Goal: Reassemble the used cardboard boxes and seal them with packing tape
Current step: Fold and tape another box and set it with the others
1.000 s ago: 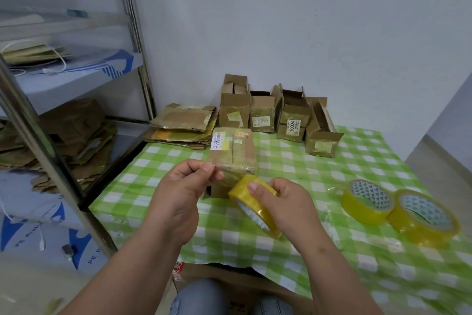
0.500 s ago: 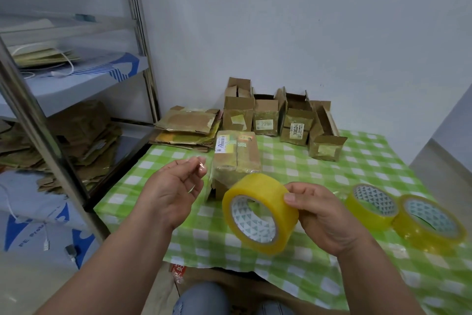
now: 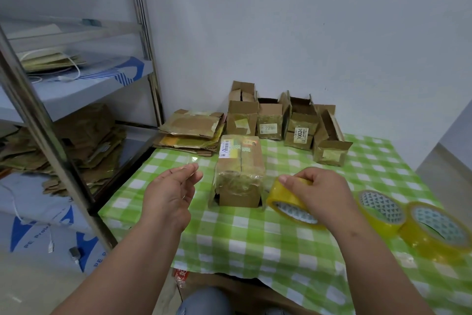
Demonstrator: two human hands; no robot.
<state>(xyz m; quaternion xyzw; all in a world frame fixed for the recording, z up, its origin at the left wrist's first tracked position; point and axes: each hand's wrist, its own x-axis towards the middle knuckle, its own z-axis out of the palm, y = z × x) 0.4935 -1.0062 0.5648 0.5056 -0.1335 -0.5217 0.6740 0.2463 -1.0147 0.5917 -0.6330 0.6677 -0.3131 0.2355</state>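
While the right hand [image 3: 319, 189] grips a yellow tape roll [image 3: 288, 199] from above on the checked tablecloth [image 3: 255, 238], the left hand [image 3: 171, 189] hovers with fingers loosely extended, a clear scrap of tape at its fingertips. Between both hands stands the taped cardboard box [image 3: 240, 169]. Two spare rolls [image 3: 408, 220] lie right of the right hand.

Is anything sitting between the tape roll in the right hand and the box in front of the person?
Nothing visible. The right hand grips the tape roll just right of the box, with only bare tablecloth between them. The two spare rolls lie farther right, out of the way.
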